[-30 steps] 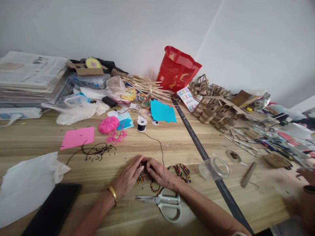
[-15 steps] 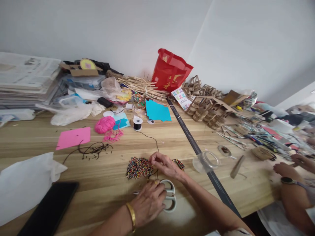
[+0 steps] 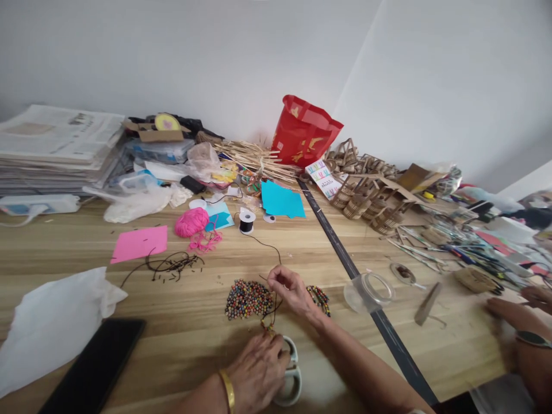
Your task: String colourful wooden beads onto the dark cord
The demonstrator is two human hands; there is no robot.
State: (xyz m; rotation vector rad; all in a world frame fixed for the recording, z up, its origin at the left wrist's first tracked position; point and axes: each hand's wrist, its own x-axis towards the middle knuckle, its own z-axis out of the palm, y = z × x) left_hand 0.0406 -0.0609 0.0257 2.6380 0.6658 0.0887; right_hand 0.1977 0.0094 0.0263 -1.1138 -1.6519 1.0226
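Note:
A pile of small multicoloured beads lies on the wooden table. My right hand is just right of the pile and pinches a thin black cord that runs back to a black spool. The cord drops from those fingers to my left hand, which wears a gold bangle. Its fingertips pinch the cord's end, where a few beads sit. That hand lies over white-handled scissors, mostly hidden. A beaded strand lies behind my right wrist.
A clear plastic jar lies by the black table seam. Another person's hands are at the right edge. A black tablet and a white bag are front left. Pink paper, pink yarn and a red bag sit farther back.
Both hands lifted off the bead pile. My left hand drew back onto the scissors, and my right hand took up the black cord and raised it slightly.

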